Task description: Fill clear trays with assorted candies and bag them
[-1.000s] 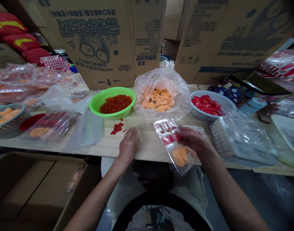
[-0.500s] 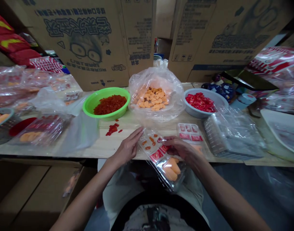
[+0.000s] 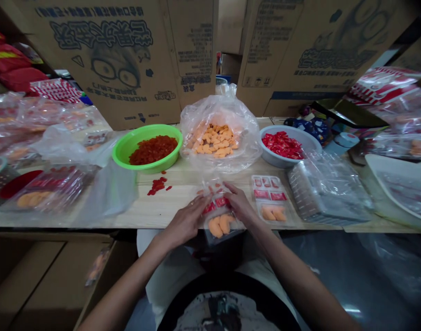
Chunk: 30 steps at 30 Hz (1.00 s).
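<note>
My left hand (image 3: 184, 221) and my right hand (image 3: 241, 205) both grip a clear plastic snack tray (image 3: 219, 215) at the near edge of the wooden table (image 3: 162, 207). The tray holds orange pieces at its near end, red sachets in the middle and small red bits at the far end. A second filled tray (image 3: 270, 200) lies flat on the table just right of my right hand.
Behind stand a green bowl of red bits (image 3: 147, 147), a plastic bag of orange crackers (image 3: 219, 133) and a grey bowl of red sachets (image 3: 288, 145). Stacked empty trays (image 3: 327, 191) lie right, filled trays (image 3: 48, 186) left. Cardboard boxes (image 3: 121, 55) line the back. Spilled red bits (image 3: 157, 185) dot the table.
The tray swung from my right side to the middle in front of me. My left hand came off the table and took hold of its left edge.
</note>
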Motion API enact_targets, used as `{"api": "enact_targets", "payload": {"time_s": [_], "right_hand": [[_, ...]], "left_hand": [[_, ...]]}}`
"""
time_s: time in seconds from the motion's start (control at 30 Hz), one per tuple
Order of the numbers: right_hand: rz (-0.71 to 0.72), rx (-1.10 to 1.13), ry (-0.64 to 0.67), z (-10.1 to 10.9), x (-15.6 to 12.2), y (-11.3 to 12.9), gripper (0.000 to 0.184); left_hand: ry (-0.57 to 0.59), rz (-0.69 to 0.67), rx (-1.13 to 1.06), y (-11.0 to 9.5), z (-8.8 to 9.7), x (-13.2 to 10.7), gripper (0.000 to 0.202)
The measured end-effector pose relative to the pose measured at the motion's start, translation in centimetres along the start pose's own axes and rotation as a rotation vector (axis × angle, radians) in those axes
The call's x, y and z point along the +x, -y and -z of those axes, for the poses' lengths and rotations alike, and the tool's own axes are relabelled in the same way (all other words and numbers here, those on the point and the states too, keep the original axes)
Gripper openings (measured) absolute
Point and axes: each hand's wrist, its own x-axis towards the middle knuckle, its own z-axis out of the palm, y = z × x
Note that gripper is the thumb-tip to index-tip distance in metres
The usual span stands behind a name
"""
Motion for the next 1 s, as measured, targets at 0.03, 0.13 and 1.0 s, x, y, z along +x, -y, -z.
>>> {"api": "enact_targets", "payload": {"time_s": [0.03, 0.13, 1.0], "right_hand": [[0.041, -0.060, -0.026, -0.1, 0.2, -0.3, 0.059], [0.104, -0.404, -0.125, -0.5, 0.6, -0.9, 0.048], [0.770, -1.232, 0.651, -2.9, -4.5, -0.4, 0.036]], "left_hand": [[0.001, 0.073, -0.026, -0.3, 0.0, -0.3, 0.094], [0.051, 0.201, 0.001, -2.0, -1.0, -0.9, 0.082], [-0.354, 0.389, 0.261, -0.8, -5.4, -1.6, 0.025]]}}
